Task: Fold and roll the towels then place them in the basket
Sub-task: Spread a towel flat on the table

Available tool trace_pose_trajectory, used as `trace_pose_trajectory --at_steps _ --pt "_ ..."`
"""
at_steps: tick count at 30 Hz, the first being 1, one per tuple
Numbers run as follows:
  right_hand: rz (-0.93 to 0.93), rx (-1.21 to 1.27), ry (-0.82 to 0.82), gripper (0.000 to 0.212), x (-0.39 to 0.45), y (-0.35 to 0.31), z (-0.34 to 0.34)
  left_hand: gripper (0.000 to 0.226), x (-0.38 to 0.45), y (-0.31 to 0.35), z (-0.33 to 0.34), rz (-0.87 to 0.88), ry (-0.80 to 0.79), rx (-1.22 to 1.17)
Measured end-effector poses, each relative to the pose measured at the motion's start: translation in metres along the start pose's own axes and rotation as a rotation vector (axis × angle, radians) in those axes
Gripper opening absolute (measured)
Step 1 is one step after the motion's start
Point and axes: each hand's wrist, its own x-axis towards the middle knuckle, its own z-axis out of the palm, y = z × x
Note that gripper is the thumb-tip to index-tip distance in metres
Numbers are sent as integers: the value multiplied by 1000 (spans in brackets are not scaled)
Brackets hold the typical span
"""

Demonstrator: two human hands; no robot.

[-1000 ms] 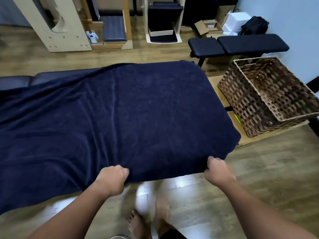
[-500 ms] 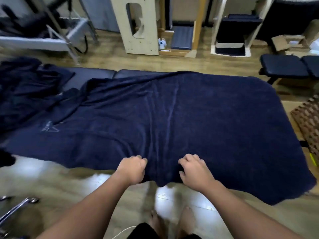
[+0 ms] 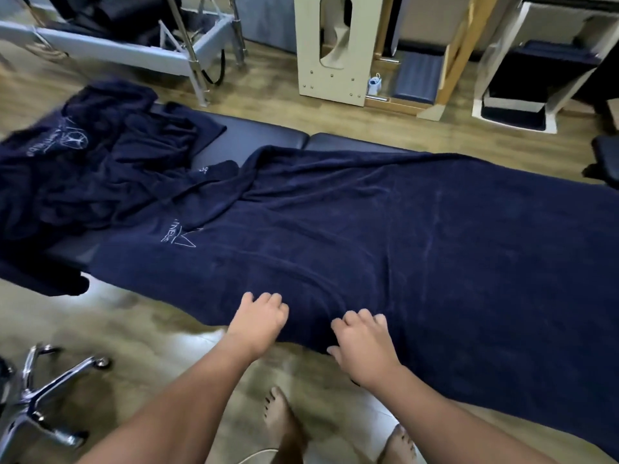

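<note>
The large navy terry towel (image 3: 385,249) lies spread across the black padded desk (image 3: 268,142). Left hand (image 3: 259,324) and right hand (image 3: 363,346) rest at the towel's near edge, fingers curled; whether they grasp it is unclear. More crumpled navy towels (image 3: 93,162) are heaped at the towel's left end.

Before you the spread towel (image 3: 418,249) lies on the padded tabletop (image 3: 268,139), its near edge hanging over the side, with your left hand (image 3: 259,321) and right hand (image 3: 363,343) side by side on that edge, the left one further left. To the left on the same tabletop sits a heap of towels (image 3: 100,169), touching the spread towel's far left corner. Behind the tabletop, on the floor (image 3: 134,316), stand a metal frame (image 3: 134,45) at far left and a wooden stand (image 3: 335,48) right of it, while a chair base (image 3: 43,393) sits near left and your bare feet (image 3: 284,426) are below your hands.
</note>
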Motion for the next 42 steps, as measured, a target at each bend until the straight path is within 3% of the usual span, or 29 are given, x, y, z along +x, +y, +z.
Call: trace_pose_trajectory --at_steps 4,7,9,11,15,20,25,32,35,40,42 --pt "67 -17 -55 42 27 -25 -2 30 10 -40 -2 111 -122 8" --pt "-83 -22 -172 19 37 -41 -12 27 6 -74 -8 80 -284 -67" --pt "-112 -8 -229 29 44 -46 -15 8 6 -93 -6 108 -355 -172" --pt "-35 66 -220 33 51 -47 -21 17 11 -106 -6 141 -364 -287" --pt "135 137 -137 27 77 -32 -34 27 36 -123 -13 90 -188 -382" --pt "294 195 -25 25 132 0 -55 20 89 -153 -28 19 58 -352" --pt "367 244 96 26 210 34 -82 27 152 -189 -56 -82 163 -305" --pt "422 332 187 27 318 80 -115 27 234 -219 -95 -273 182 -459" --pt "435 349 199 30 359 95 -126 55 263 -226 -97 -296 101 -550" --pt "493 305 -40 56 404 103 -136 46 291 -243 -97 -169 11 -545" --pt "523 240 -103 45 412 103 -141 41 298 -254 -101 -129 5 -510"
